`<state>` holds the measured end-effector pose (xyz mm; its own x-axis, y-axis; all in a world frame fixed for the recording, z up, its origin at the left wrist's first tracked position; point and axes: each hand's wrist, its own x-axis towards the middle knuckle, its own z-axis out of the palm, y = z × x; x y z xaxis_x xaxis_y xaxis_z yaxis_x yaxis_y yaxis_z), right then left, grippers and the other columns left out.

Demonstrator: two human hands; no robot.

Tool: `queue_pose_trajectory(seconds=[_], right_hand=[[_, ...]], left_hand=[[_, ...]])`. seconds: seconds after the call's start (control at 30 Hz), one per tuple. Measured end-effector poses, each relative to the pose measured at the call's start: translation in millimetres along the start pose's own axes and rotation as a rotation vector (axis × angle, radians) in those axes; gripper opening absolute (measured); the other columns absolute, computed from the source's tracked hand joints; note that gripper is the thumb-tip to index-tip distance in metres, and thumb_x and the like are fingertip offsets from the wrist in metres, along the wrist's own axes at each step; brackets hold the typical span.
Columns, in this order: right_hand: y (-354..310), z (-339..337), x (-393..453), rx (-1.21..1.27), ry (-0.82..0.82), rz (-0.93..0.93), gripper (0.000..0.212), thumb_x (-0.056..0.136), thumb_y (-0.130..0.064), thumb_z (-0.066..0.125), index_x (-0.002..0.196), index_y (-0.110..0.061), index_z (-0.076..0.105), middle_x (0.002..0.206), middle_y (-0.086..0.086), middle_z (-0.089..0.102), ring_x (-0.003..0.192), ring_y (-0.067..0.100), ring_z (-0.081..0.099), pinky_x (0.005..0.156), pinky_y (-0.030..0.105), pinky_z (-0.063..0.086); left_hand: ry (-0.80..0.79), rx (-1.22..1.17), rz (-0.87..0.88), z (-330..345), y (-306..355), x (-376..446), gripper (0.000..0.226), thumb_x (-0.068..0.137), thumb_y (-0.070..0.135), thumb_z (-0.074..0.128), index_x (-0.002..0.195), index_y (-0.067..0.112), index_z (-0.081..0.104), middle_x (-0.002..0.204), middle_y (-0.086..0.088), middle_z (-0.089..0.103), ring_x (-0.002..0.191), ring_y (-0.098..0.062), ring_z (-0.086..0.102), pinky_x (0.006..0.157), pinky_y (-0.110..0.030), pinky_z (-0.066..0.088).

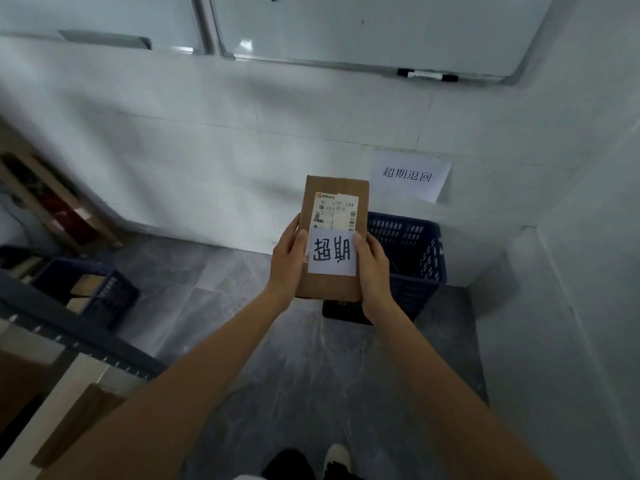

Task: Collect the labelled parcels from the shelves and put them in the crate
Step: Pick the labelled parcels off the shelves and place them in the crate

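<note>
A flat brown cardboard parcel (343, 195) carries a printed shipping label and a white handwritten slip (331, 253). My left hand (285, 261) grips its left edge and my right hand (372, 268) grips its right edge, thumbs on top. I hold it in front of me, above the near left rim of a dark blue slatted crate (414, 251) that stands on the floor against the wall. The parcel and my hands hide the crate's left part.
A paper sign (410, 174) is stuck on the white wall above the crate. A second blue crate (86, 289) with boxes sits at the left beside a metal shelf (69, 334). A wooden rack (52, 202) leans at far left. Grey tiled floor (242, 306) lies between.
</note>
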<state>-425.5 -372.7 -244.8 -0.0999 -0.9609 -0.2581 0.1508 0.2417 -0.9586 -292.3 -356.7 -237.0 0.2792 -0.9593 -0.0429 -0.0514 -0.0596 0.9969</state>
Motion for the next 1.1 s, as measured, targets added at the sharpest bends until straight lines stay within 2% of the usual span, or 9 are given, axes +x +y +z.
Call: queue_pose_trajectory(seconds=[0.1,0.2,0.4,0.5,0.6,0.67,0.77,1.03,1.1], right_hand=[[-1,-4,44,-0.006,-0.001,0.042,0.043,0.099,-0.037,0.051,0.138,-0.022,0.047,0.115,0.004,0.068,0.092,0.014,0.068,0.073,0.027,0.058],[2,-4,96,-0.017,-0.007,0.089,0.044,0.098,-0.039,0.051,0.140,-0.025,0.047,0.110,0.002,0.069,0.093,0.016,0.069,0.080,0.035,0.059],[16,11,203,-0.022,-0.016,0.176,0.042,0.097,-0.036,0.055,0.138,-0.028,0.051,0.106,-0.004,0.069,0.089,0.010,0.068,0.063,0.022,0.055],[29,12,253,-0.027,0.019,0.247,0.047,0.095,-0.034,0.060,0.139,-0.025,0.047,0.115,0.000,0.067,0.094,0.012,0.067,0.072,0.029,0.057],[51,2,303,-0.045,0.087,0.307,0.056,0.090,-0.036,0.066,0.139,-0.020,0.045,0.119,0.003,0.065,0.100,0.017,0.067,0.087,0.040,0.057],[66,-6,333,-0.057,0.107,0.354,0.062,0.087,-0.040,0.069,0.140,-0.018,0.044,0.121,0.004,0.065,0.102,0.018,0.067,0.091,0.043,0.056],[88,-18,374,-0.053,0.108,0.422,0.063,0.086,-0.038,0.071,0.139,-0.016,0.045,0.121,0.005,0.067,0.102,0.018,0.068,0.090,0.041,0.057],[172,-48,487,0.004,0.133,0.627,0.053,0.087,-0.021,0.071,0.135,-0.012,0.050,0.113,0.006,0.069,0.089,0.017,0.070,0.070,0.031,0.057],[198,-56,515,0.028,0.143,0.655,0.048,0.088,-0.019,0.070,0.133,-0.013,0.053,0.113,0.008,0.069,0.087,0.018,0.070,0.069,0.033,0.057]], left_hand=[[-0.010,0.001,-0.030,22,-12,40,0.031,0.103,0.030,0.036,0.131,0.032,0.049,0.112,0.011,0.065,0.093,-0.002,0.066,0.070,-0.014,0.055],[-0.026,-0.009,-0.067,40,-30,85,0.038,0.103,0.032,0.036,0.139,0.028,0.046,0.122,0.002,0.065,0.104,-0.015,0.067,0.085,-0.033,0.058],[-0.043,-0.027,-0.190,66,-64,190,0.040,0.102,0.034,0.037,0.142,0.028,0.043,0.126,-0.001,0.064,0.109,-0.017,0.064,0.092,-0.042,0.054],[-0.068,-0.014,-0.271,80,-86,243,0.040,0.103,0.033,0.037,0.142,0.029,0.042,0.125,-0.001,0.064,0.107,-0.015,0.065,0.089,-0.036,0.056],[-0.097,0.013,-0.311,102,-108,286,0.039,0.103,0.028,0.036,0.142,0.027,0.042,0.120,0.001,0.064,0.096,-0.008,0.065,0.073,-0.017,0.056],[-0.104,0.027,-0.354,117,-124,310,0.039,0.103,0.027,0.036,0.142,0.027,0.040,0.121,0.000,0.063,0.098,-0.010,0.065,0.074,-0.018,0.056],[-0.129,0.049,-0.459,136,-155,341,0.040,0.103,0.026,0.035,0.144,0.029,0.037,0.123,-0.002,0.062,0.101,-0.014,0.064,0.078,-0.024,0.055],[-0.129,0.166,-0.697,192,-269,422,0.042,0.103,0.025,0.034,0.146,0.028,0.033,0.114,-0.001,0.065,0.085,-0.007,0.065,0.065,-0.018,0.054],[-0.143,0.191,-0.709,207,-300,440,0.044,0.103,0.024,0.036,0.146,0.027,0.034,0.120,-0.002,0.064,0.093,-0.011,0.065,0.074,-0.024,0.057]])
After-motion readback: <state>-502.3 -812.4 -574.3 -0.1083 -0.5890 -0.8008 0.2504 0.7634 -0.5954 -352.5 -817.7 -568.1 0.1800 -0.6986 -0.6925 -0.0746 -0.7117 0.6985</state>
